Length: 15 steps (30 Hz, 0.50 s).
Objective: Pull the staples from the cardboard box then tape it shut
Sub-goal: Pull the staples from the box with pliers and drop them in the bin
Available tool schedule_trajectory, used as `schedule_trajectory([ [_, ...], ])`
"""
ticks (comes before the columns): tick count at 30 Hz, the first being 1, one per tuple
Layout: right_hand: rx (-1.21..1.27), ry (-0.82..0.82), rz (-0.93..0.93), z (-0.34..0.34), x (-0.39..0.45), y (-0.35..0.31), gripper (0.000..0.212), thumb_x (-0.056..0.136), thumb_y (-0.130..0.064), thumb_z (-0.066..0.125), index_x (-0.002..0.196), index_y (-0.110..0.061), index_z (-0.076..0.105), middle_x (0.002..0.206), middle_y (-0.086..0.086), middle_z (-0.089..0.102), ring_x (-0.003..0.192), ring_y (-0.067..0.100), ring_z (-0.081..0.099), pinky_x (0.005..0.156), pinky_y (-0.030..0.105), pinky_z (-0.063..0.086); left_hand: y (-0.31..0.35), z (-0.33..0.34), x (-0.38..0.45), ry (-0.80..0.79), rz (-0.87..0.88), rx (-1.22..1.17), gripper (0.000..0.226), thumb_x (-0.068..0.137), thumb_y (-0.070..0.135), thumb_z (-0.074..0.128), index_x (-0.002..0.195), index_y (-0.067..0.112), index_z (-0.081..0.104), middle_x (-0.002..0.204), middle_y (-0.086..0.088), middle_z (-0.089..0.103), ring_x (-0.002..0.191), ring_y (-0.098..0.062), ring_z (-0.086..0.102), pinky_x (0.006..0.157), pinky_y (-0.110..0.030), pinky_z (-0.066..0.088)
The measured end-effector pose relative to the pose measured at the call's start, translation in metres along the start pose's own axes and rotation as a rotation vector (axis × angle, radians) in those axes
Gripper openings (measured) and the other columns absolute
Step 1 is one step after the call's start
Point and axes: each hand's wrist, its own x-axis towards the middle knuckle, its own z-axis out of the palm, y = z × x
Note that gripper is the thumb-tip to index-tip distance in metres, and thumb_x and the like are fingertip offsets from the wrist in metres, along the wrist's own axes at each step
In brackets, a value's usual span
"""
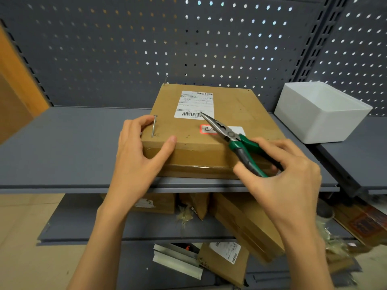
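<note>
Your two bare hands are nearest. Your left hand grips the near left corner of one flat brown cardboard box on the grey metal shelf. Your right hand curls round one pair of green-handled needle-nose pliers, tips over the box top. One long metal nail stands at that corner. One white plastic bin sits to the right.
</note>
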Motion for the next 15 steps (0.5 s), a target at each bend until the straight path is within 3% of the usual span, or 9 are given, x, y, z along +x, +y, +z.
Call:
schedule_trajectory([
  [4, -0.02, -0.005, 0.025, -0.004, 0.004, 0.002, 0.043, 0.061, -0.044, 0.064, 0.103, -0.036, 0.07, 0.087, -0.013, 0.062, 0.073, 0.011, 0.058, 0.063, 0.041, 0.054, -0.001, -0.001, 0.001, -0.008, 0.004, -0.005, 0.057, 0.074, 0.063, 0.049, 0.122, 0.032, 0.039, 0.107, 0.03, 0.038, 0.107, 0.012, 0.039, 0.082, 0.006, 0.028],
  [8, -0.016, -0.012, 0.032, -0.005, 0.007, 0.003, 0.048, 0.061, -0.052, 0.057, 0.105, -0.037, 0.069, 0.087, -0.017, 0.06, 0.076, 0.008, 0.056, 0.062, 0.039, 0.054, -0.001, 0.0, 0.001, -0.008, -0.008, -0.003, 0.057, 0.078, 0.054, 0.055, 0.126, 0.027, 0.041, 0.112, 0.017, 0.039, 0.106, 0.01, 0.04, 0.08, 0.006, 0.028],
  [15, -0.024, 0.006, 0.037, -0.007, 0.011, 0.002, 0.046, 0.061, -0.051, 0.058, 0.103, -0.038, 0.07, 0.087, -0.016, 0.062, 0.076, 0.008, 0.056, 0.065, 0.038, 0.054, 0.0, 0.0, 0.001, 0.006, -0.017, 0.01, 0.061, 0.074, 0.06, 0.054, 0.124, 0.028, 0.042, 0.113, 0.017, 0.039, 0.108, 0.004, 0.039, 0.079, 0.006, 0.029],
])
